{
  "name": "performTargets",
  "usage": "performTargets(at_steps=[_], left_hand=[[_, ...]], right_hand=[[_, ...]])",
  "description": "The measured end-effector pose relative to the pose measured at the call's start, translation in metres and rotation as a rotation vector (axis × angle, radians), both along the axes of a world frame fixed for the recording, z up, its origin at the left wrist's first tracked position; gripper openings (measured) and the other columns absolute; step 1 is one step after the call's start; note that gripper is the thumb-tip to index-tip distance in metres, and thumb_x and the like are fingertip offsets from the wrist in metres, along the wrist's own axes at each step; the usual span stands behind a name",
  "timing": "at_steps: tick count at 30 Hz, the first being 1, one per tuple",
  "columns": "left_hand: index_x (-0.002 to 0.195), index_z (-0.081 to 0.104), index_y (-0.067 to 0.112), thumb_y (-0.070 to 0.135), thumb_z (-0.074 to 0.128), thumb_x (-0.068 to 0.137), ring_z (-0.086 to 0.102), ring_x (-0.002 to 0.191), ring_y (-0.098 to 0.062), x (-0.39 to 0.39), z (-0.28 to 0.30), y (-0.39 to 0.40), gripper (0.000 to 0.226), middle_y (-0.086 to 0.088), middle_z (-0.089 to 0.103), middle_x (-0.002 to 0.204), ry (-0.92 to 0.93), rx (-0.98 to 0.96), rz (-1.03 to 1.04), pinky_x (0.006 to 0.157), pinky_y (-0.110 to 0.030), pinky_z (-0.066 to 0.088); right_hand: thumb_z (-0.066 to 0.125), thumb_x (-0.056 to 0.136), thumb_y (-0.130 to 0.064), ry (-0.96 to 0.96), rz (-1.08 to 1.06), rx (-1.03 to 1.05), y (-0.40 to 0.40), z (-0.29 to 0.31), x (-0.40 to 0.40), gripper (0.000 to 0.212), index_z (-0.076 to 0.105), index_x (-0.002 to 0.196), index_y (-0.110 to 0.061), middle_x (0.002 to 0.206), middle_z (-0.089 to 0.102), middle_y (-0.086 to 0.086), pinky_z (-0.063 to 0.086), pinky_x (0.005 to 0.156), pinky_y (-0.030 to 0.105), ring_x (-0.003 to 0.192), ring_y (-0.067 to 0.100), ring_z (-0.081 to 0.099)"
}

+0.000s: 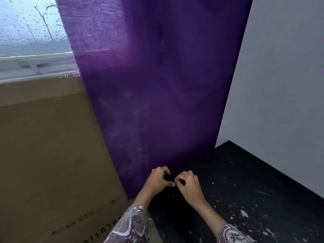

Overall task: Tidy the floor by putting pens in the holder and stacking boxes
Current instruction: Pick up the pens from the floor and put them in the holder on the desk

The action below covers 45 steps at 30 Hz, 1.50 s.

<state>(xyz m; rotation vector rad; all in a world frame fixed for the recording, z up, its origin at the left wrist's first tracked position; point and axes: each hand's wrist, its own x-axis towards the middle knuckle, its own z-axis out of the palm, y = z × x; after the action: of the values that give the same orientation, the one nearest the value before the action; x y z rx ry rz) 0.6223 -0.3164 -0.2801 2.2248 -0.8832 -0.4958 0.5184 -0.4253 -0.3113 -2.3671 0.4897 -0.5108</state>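
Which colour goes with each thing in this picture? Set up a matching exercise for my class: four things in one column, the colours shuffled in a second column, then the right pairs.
Things:
1. curtain
2. cardboard box
3. floor
4. wall

Colours:
A. black, flecked with pale bits
B. pale grey
C. purple
D. brown

Pairs: 1-C, 2-D, 3-A, 4-B
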Motion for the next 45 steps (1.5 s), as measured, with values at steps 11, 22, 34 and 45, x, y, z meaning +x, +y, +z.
performTargets(at_steps=[11, 22, 34, 45], left_hand=[[0.100, 0.061, 0.018, 0.041, 0.076, 0.070, 0.055, 0.090, -0.013, -0.015, 0.011, 0.038, 0.041, 0.005, 0.055, 0.093, -0.178, -0.018, 0.055, 0.085, -0.033, 0.051], [0.115, 0.057, 0.018, 0.050, 0.061, 0.081, 0.053, 0.110, -0.020, -0.073, 0.039, 0.135, 0.047, -0.001, 0.054, 0.115, -0.251, 0.092, 0.081, 0.095, -0.036, 0.046], [0.136, 0.038, 0.016, 0.059, 0.042, 0.087, 0.028, 0.136, -0.023, -0.199, 0.064, 0.361, 0.066, -0.007, 0.033, 0.146, -0.311, 0.332, 0.098, 0.112, -0.039, 0.024], [0.135, 0.039, 0.014, 0.059, 0.044, 0.087, 0.034, 0.133, -0.026, -0.286, 0.066, 0.538, 0.066, -0.010, 0.037, 0.144, -0.231, 0.395, 0.328, 0.112, -0.044, 0.028]], right_hand=[[0.057, 0.088, -0.016, -0.078, -0.099, 0.051, 0.018, 0.019, -0.028, 0.020, 0.063, 0.107, -0.017, 0.107, 0.060, -0.007, 0.040, 0.096, 0.029, 0.101, 0.004, 0.045], [0.058, 0.088, -0.028, -0.077, -0.060, 0.111, 0.098, 0.060, -0.089, 0.026, 0.060, 0.112, -0.017, 0.104, 0.053, -0.009, 0.042, 0.096, 0.030, 0.110, 0.012, 0.048], [0.060, 0.087, -0.032, -0.091, 0.035, 0.112, 0.286, 0.088, -0.193, 0.038, 0.057, 0.119, -0.012, 0.123, 0.055, 0.003, 0.035, 0.106, 0.037, 0.123, 0.017, 0.042], [0.059, 0.086, -0.034, -0.002, 0.321, 0.073, 0.433, 0.092, -0.239, 0.043, 0.053, 0.124, -0.014, 0.126, 0.054, 0.004, 0.033, 0.108, 0.037, 0.125, 0.017, 0.038]])
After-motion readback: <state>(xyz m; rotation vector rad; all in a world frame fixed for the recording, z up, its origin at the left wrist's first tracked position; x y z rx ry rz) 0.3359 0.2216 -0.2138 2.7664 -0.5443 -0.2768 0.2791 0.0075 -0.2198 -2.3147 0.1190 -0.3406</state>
